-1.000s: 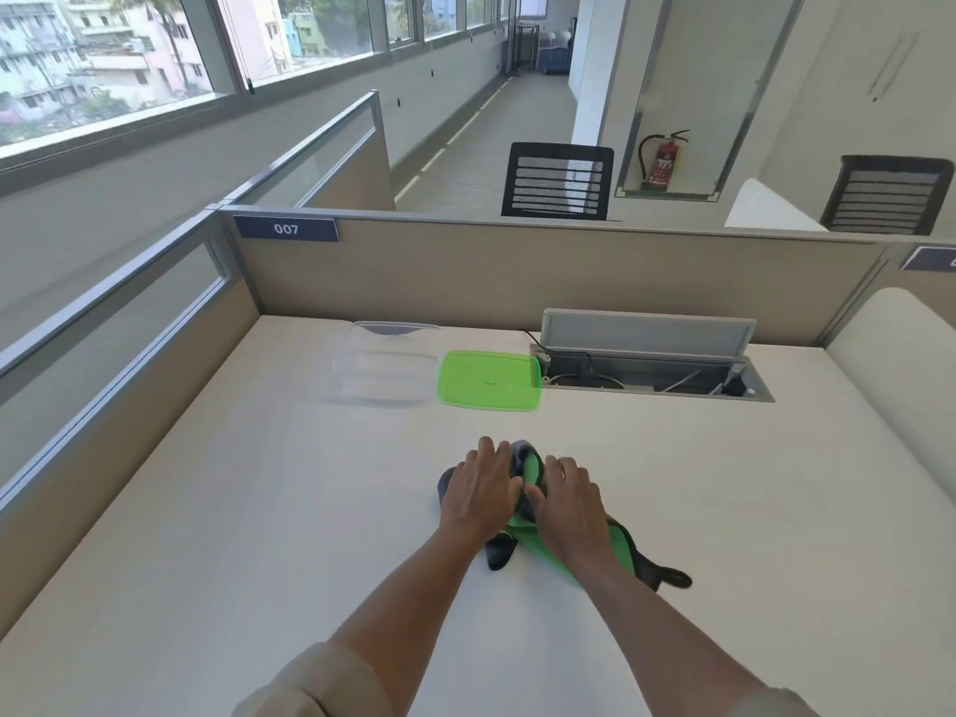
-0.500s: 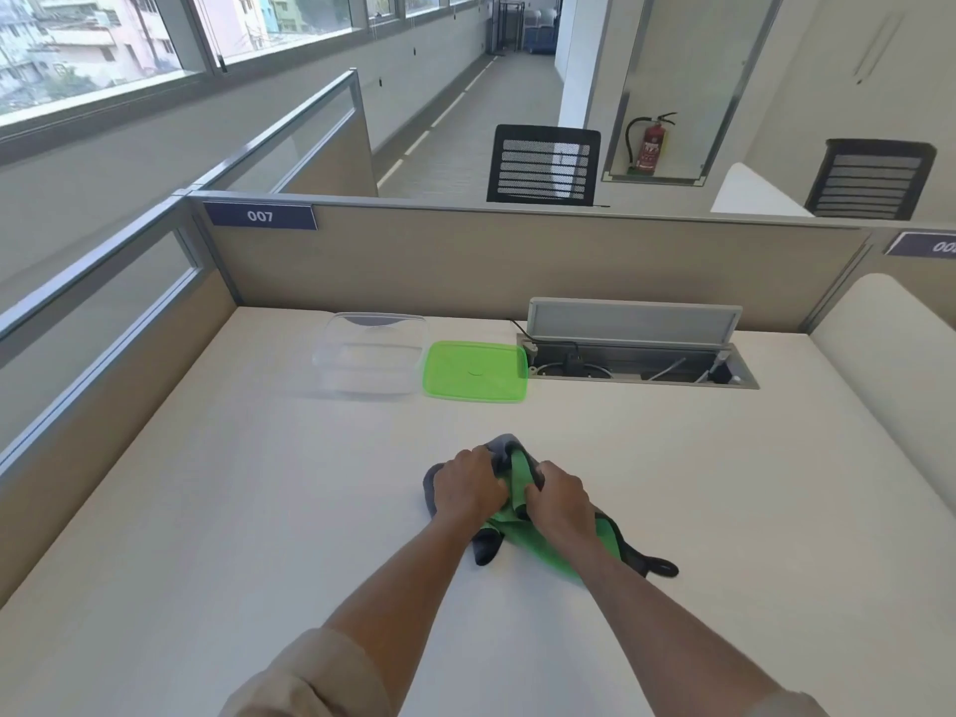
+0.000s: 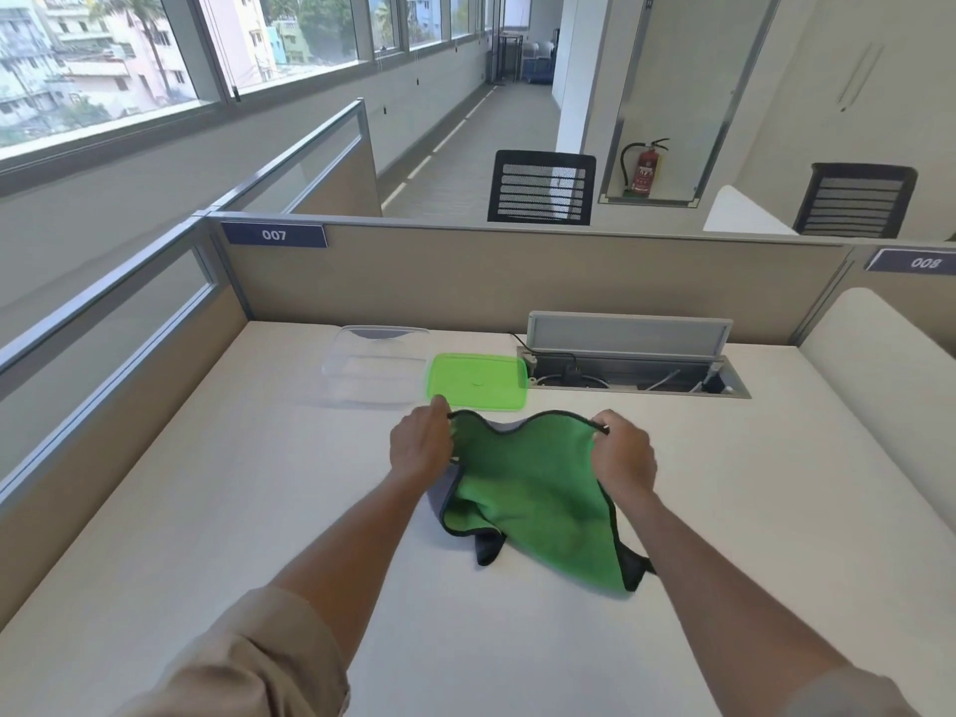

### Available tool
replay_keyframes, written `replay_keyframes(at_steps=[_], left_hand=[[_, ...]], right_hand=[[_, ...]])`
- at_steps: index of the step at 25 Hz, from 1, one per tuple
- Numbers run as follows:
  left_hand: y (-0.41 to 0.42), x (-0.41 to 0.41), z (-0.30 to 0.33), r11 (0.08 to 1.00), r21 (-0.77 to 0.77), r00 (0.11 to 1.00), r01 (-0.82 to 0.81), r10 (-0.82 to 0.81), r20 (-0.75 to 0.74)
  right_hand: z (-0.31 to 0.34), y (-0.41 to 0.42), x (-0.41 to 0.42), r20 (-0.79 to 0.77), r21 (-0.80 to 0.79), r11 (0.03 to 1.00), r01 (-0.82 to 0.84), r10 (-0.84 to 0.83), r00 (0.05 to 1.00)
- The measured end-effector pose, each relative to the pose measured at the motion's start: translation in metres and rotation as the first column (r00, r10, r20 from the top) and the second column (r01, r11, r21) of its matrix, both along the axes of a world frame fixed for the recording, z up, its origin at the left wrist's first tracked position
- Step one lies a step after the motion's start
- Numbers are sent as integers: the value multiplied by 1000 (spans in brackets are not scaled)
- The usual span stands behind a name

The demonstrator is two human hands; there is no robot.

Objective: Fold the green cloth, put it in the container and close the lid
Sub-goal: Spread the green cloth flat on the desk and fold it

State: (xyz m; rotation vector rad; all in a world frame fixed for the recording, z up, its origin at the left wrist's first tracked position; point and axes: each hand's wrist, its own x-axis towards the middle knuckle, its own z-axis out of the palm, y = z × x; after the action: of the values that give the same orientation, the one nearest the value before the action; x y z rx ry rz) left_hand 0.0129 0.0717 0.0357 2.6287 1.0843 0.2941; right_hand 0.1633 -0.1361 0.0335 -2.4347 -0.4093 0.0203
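The green cloth [image 3: 527, 489], grey on its back and dark at the edges, hangs spread between both hands above the white desk [image 3: 207, 509]. My left hand [image 3: 420, 447] pinches its far left corner and my right hand [image 3: 623, 455] pinches its far right corner. The cloth's near part still rests crumpled on the desk. Behind the hands stands a clear, open plastic container [image 3: 372, 364], and its green lid [image 3: 478, 381] lies flat just to the right of it.
An open cable box [image 3: 636, 377] with a raised grey flap is set into the desk at the back right. Beige partitions [image 3: 517, 282] close off the desk at the back and left. A rounded white divider [image 3: 890, 364] runs along the right side.
Both hands have closed on the bunched cloth, lifted it and drawn apart. The cloth is now opened out between them instead of lying crumpled under my palms.
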Motion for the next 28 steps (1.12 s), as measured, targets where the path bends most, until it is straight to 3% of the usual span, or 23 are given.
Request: replay_keyframes(at_steps=[6,10,14,19,24,28], left_hand=[[52,-13,45,994,46,994,98,-100,38],[56,-10,77,999,55,963,3,-18,270],[52,-13,104,989,103,834,-108,34,551],[46,-20,121,975,135,676,-175,20,737],[35,-42,111,983,75,625,-165,45,779],[21,-76,81,998,-59,634,11,39,773]], right_hand=[[46,-14,32,131,67,997,36,-45,990],[77,-8,37,259,116,993,35,-64,964],[114,-9,42,368,244,970,12,-104,924],[154,-16,30,456,401,916,22,-220,863],[149,-43,1,397,419,908,-17,-167,903],[106,-83,-12,237,301,952,-56,-18,971]])
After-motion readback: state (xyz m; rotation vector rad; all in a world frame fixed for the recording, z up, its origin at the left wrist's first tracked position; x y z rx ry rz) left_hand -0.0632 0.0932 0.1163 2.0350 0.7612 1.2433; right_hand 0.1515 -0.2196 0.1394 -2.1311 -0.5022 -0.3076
